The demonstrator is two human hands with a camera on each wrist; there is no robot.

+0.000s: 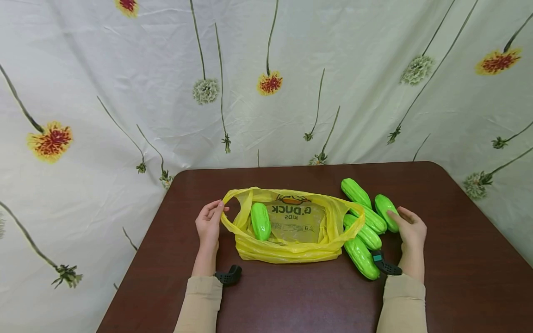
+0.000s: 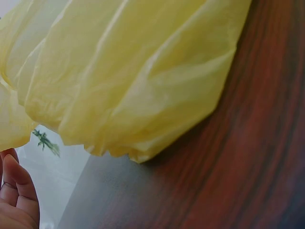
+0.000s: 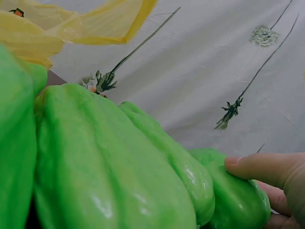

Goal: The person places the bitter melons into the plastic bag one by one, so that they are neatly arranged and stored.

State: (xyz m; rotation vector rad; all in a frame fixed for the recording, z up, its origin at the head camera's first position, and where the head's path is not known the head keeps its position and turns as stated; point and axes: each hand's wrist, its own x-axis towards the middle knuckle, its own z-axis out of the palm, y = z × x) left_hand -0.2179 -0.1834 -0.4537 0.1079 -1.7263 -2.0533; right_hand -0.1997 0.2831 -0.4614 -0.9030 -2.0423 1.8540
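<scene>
Right of the crinkled yellow plastic bag point(image 1: 287, 253), your right hand point(image 1: 410, 226) pinches the rightmost glossy green ribbed vegetable point(image 1: 385, 208); a fuller grip should slip less, while your left hand point(image 1: 209, 224) pinches the bag's loop handle point(image 1: 244, 208)

crinkled plastic bag point(image 1: 287, 253); glossy cucumbers point(image 1: 361, 259); wood-grained table point(image 1: 291, 296).
</scene>
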